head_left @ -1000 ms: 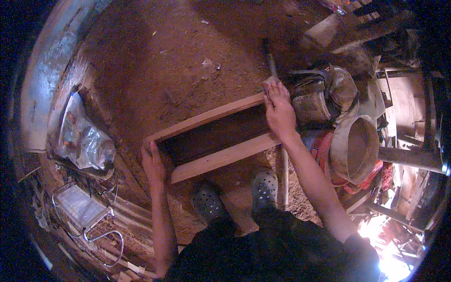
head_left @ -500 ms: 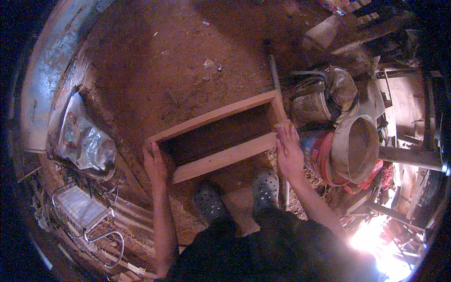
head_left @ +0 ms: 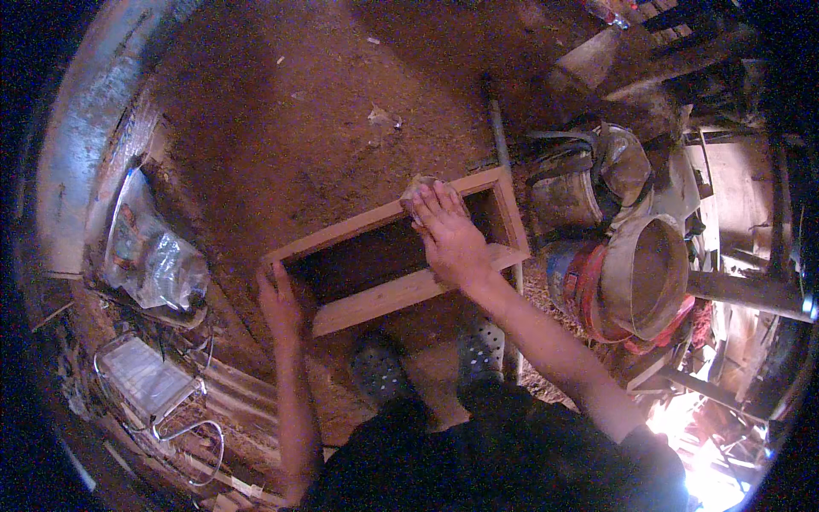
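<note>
Gripping pale rect. wooden frame (head_left: 375,304) w/ half-curled L hand (head_left: 281,305); clasping small tan pad (head_left: 417,185) over far rail (head_left: 341,228) w/ near-closed R hand (head_left: 450,239).

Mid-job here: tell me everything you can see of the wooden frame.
The frame is a long rectangle of pale, bare-looking wood, with light brown boards and a dark interior; whether it has a bottom can't be told. It lies slantwise beyond the shoes, its right end farther from the person. The left hand holds its left end, covering part of it. The right hand reaches across it, with a brownish scrap against the far board.
</note>
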Tool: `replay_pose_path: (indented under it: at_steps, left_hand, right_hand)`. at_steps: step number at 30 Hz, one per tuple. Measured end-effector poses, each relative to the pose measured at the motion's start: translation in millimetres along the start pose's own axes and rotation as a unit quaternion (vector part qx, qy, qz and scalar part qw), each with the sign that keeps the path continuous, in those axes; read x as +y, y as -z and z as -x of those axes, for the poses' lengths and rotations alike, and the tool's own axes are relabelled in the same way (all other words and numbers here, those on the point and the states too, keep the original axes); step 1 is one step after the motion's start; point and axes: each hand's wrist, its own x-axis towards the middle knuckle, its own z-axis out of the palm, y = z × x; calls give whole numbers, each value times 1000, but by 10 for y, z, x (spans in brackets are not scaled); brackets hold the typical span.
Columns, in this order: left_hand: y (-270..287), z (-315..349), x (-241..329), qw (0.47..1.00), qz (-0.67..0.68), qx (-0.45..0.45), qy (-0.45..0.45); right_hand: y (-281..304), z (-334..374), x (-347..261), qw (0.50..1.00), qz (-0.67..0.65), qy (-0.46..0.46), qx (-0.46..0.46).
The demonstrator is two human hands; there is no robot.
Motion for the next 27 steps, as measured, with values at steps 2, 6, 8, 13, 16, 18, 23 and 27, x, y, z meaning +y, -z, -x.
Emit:
replay_pose_path:
  at_steps: [2,6,8,13,16,18,23,27]
  left_hand:
    - [6,-9,-2,1000,-18,3,9]
    - [34,-4,47,998,54,-5,-29]
    - [45,6,64,996,80,-15,-33]
    - [44,19,55,998,29,-11,-57]
    - [36,11,32,997,55,-4,-45]
    - [38,-2,17,997,73,-8,-29]
    - [40,-9,-19,999,36,-15,10]
    - [7,-5,-30,999,19,-13,32]
  right_hand:
    - [44,30,-21,999,-21,-17,37]
    - [286,61,254,993,52,-108,0]
    - [448,117,458,985,61,-163,19]
    - [574,413,646,972,16,-234,13]
    - [545,679,520,966,-23,-256,39]
    - [551,862,379,968,-8,-245,52]
    - [561,1028,48,984,-38,-175,-9]
    - [375,783,-303,991,-103,-54,-68]
